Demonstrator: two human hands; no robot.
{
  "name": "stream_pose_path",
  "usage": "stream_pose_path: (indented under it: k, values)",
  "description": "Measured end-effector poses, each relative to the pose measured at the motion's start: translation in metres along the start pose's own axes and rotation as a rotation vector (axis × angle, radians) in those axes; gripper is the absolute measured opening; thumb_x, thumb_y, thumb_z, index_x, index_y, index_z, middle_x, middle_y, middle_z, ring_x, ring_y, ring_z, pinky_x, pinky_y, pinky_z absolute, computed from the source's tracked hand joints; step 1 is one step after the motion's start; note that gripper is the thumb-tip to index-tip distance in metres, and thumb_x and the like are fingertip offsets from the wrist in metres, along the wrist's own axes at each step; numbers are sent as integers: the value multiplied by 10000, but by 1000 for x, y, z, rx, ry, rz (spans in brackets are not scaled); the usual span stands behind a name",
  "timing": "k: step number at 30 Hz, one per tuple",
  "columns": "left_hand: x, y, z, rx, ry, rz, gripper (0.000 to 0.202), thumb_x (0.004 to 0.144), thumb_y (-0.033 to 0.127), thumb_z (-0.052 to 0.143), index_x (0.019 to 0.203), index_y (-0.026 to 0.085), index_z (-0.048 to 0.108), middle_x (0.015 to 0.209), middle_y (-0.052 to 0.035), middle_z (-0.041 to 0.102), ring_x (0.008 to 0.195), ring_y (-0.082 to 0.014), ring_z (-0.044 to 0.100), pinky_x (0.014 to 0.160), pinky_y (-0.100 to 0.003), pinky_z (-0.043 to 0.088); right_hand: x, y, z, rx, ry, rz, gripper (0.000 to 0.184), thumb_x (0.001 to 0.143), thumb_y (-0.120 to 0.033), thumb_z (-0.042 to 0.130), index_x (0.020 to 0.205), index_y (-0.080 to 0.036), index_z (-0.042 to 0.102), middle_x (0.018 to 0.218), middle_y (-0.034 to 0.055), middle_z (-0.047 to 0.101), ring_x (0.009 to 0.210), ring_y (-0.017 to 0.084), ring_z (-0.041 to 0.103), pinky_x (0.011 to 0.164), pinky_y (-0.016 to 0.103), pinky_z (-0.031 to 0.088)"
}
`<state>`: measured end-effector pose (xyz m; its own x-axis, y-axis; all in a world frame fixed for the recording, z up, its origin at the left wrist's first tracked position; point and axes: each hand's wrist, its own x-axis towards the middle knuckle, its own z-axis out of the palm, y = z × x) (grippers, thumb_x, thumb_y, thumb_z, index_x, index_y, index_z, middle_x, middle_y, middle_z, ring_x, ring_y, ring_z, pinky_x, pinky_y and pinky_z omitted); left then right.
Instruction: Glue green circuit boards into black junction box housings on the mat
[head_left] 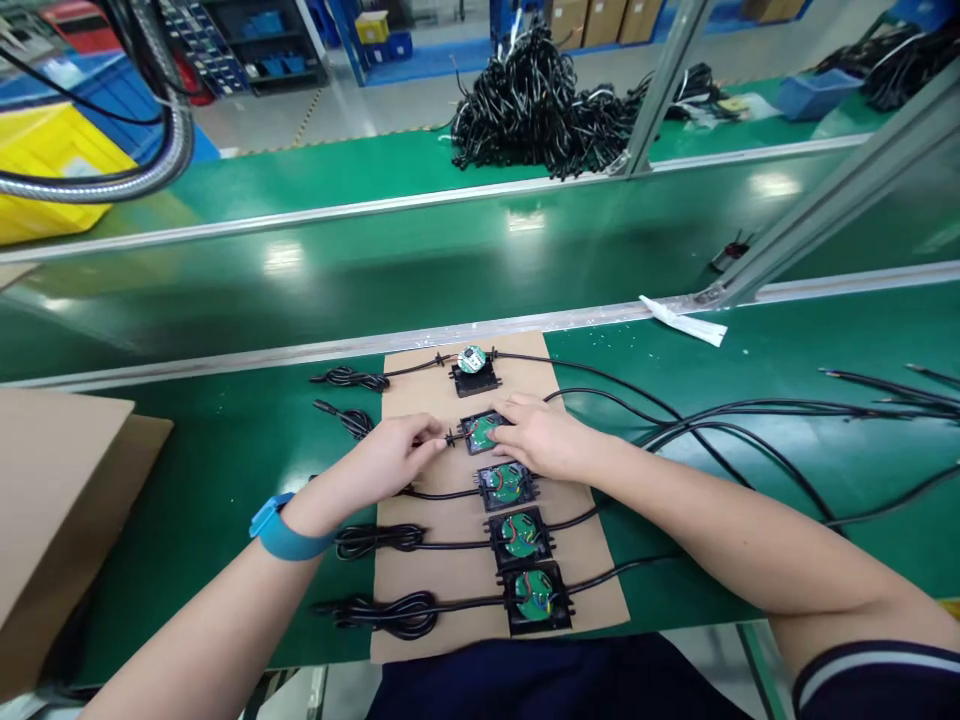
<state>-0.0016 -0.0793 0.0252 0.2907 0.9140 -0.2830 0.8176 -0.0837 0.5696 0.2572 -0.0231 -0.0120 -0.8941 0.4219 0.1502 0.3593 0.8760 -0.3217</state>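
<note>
Five black square housings lie in a row on a brown cardboard sheet [442,570] on the green desk [225,450]. Each holds a round green circuit board with red and blue wires and has a black lead running out of either side.

The left grip [397,452], with a blue wristband [281,530] behind it, has thumb and forefinger pressed together on the cable [450,437] where it enters the second housing [480,433], just right of the fingertips. The right grip [544,435] lies flat with its fingers stretched out, closed around nothing, the tips resting on that housing's right edge and board.

Beyond both grips is the first housing [475,378], whose board sits tilted and paler. The third housing [508,486] is just under the right grip. The fourth housing [520,535] and fifth housing [536,596] are nearer the person.

Four coiled cable bundles [371,541] show left of the sheet, around the left grip. A cardboard box [52,500] stands well to that grip's left, and a pile of black cords [540,110] lies far beyond both.
</note>
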Motion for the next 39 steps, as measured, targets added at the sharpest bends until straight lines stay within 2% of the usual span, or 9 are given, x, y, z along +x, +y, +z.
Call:
stream_pose_path:
  k: [3,8,12,16,25,28,32,36,39]
  values:
    - [-3,-4,0,-22,-1,30,157,929,318,584,886,194,670,841,-26,717,767,-184,644,706,-290,470,1,0,2,-18,4,21,295,1001,-318,529,926,-145,757,1048,160,621,969,256,522,889,408,459]
    - [-2,1,13,121,189,146,130,964,252,550,896,186,638,843,-37,697,786,-176,643,732,-280,458,2,2,7,-12,27,11,289,999,-321,533,919,-152,753,1009,150,622,992,256,517,906,406,438]
    - [3,7,21,151,152,194,224,1021,247,440,935,185,637,788,-32,678,734,-161,637,694,-265,442,1,3,10,-20,33,26,270,989,-326,549,950,-153,753,1042,154,624,1013,262,525,919,418,433]
    - [9,11,30,156,137,142,239,1021,223,414,923,178,627,720,-27,648,657,-153,605,642,-256,419,1,2,10,-47,12,32,260,987,-321,548,1000,-151,744,1075,163,622,1028,269,526,919,427,429]
    - [0,19,39,160,140,3,236,1014,230,386,910,185,593,763,-59,673,685,-178,617,657,-273,417,3,-1,9,-77,-14,57,233,980,-324,569,1049,-145,700,1072,159,631,1018,276,523,890,417,424]
    - [3,20,37,172,118,-32,234,1006,232,389,857,201,566,720,-43,650,652,-173,593,634,-270,395,2,-2,9,-87,-16,62,281,983,-293,549,1206,-167,667,1086,154,624,1002,269,523,877,407,426]
    - [10,19,35,232,79,-64,223,985,212,411,792,216,522,650,-21,609,611,-174,567,606,-275,356,0,-5,7,-124,-53,27,463,995,-225,484,1451,-279,544,1091,160,605,1013,276,523,880,419,414]
    - [16,19,35,311,51,-84,192,973,198,423,816,212,533,692,-39,645,669,-195,617,616,-286,363,2,-9,4,-133,-129,53,488,992,-248,489,1475,-300,533,1081,168,587,1038,307,518,847,416,406]
    - [15,25,38,415,4,-99,200,976,186,399,901,200,583,745,-66,678,716,-222,651,620,-302,383,9,-12,1,-103,-189,115,452,990,-244,489,1427,-297,589,1089,158,573,1030,309,524,805,396,396]
